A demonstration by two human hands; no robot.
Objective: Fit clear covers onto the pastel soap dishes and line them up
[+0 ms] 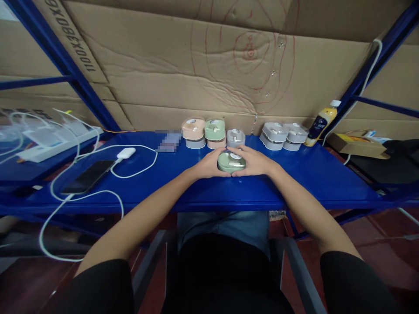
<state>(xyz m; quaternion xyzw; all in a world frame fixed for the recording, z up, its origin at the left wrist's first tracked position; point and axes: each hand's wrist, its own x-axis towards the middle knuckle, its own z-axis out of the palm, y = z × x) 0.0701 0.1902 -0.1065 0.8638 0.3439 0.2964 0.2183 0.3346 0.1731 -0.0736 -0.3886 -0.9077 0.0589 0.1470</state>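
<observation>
Holds the green box (231, 162) in a two-handed grip, with left hand (211, 165) and right hand (257, 161) clasped round its ends; lies directly between both, long axis seemingly from hand to hand, neither nearer; cannot tell whether lifted off the counter (203, 192); with a grey box (235, 138) just beyond the grip

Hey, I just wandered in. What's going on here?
Someone sitting at a blue table has a small green box between their hands, the left hand on one side and the right hand on the other. Behind it, similar boxes stand along the back, mostly stacked in twos. A drink bottle is at the back right, and a dark phone lies on the left.
</observation>
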